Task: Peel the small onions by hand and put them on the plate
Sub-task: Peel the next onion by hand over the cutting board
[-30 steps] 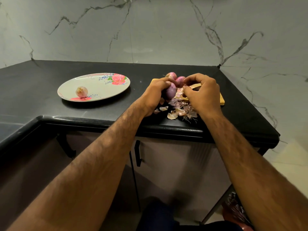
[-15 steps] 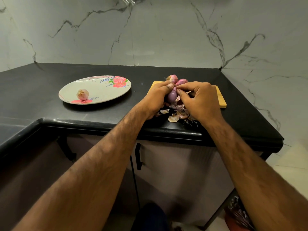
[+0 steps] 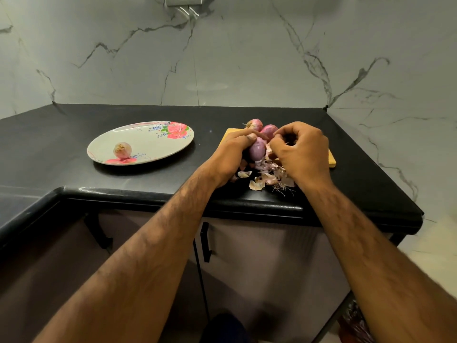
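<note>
Black countertop (image 3: 74,134) on pale cabinet doors (image 3: 259,268), marble wall (image 3: 222,58) behind

- Near edge of cutting board (image 3: 331,161): loose heap of peel scraps (image 3: 268,177) on the counter
- Over that near edge: left hand (image 3: 228,157) grips a purple onion (image 3: 257,151), thumb across its top, fingers curled round it
- Right hand (image 3: 304,149) just right of the onion, fingers curled, tips drawn in close to its top; cannot tell whether they pinch skin
- Far end of board: two unpeeled onions (image 3: 254,124), touching
- Well left of board: floral plate (image 3: 148,139) with one peeled onion (image 3: 122,150) near its front rim
</note>
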